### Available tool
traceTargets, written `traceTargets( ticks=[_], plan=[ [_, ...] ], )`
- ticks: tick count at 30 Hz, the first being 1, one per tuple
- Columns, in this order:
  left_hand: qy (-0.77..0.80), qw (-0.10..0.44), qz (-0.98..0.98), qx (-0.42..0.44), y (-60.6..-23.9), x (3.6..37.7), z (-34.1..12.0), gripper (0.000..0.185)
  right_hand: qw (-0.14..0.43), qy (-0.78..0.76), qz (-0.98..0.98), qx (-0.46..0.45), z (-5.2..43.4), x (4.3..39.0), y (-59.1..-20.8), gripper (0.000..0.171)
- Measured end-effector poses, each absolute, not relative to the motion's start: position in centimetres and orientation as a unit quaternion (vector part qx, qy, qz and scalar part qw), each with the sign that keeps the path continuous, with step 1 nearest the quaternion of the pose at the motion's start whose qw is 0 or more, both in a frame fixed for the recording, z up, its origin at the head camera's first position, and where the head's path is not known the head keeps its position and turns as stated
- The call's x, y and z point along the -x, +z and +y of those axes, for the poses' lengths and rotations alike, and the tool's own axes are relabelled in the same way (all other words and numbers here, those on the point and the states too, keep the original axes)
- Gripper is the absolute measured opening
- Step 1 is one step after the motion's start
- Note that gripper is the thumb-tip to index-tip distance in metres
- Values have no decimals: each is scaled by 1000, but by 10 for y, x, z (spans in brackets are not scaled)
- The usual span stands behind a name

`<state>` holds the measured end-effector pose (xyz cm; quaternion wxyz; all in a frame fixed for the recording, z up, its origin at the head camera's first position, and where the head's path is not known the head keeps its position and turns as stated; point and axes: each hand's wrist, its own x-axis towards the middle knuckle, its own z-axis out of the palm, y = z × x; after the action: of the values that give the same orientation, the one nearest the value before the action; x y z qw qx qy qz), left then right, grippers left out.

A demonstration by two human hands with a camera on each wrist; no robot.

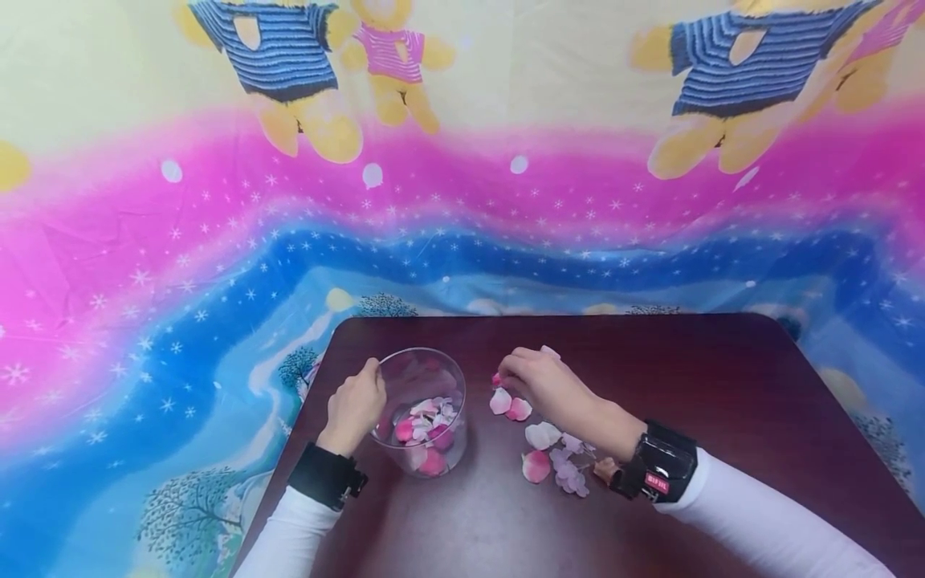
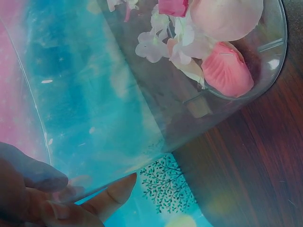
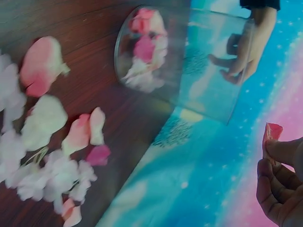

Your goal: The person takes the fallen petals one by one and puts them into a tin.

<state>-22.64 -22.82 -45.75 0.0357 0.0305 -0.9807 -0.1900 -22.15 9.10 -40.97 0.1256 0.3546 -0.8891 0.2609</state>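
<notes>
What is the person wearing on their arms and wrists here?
Both arms are in white long sleeves. The left hand has a plain black band at the wrist. The right hand has a bulkier, glossy black wrist strap bearing a small red label. No gloves or rings show.

The red label on the wrist strap (image 1: 657, 482) is too blurred to read.

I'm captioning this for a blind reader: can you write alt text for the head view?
A left hand holds the rim of a clear glass bowl of pink and white petals, while the right hand pinches a pink petal. More petals lie loose on the dark wooden table.
</notes>
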Motion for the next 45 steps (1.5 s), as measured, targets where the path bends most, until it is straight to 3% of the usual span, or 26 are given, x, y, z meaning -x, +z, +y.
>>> traceTargets(
  ticks=[6, 15, 28, 37, 45],
  plan=[
    [-191, 42, -980, -30, -460, 226, -229, 21, 118, 276, -877, -375, 69, 218, -401, 5],
    [-190, 36, -981, -30, -459, 228, -229, 20, 153, 270, -854, -419, 34, 211, -390, 5],
    [-190, 40, -980, -32, -460, 227, -227, 21, 115, 239, -871, -412, 3, 212, -402, 9],
    [-180, 44, -982, -40, -460, 229, -227, 18, -23, 83, -906, -414, 4, 205, -416, 70],
    [-184, 41, -981, -40, -459, 228, -228, 20, -48, 88, -909, -404, 15, 201, -417, 76]
  ],
)
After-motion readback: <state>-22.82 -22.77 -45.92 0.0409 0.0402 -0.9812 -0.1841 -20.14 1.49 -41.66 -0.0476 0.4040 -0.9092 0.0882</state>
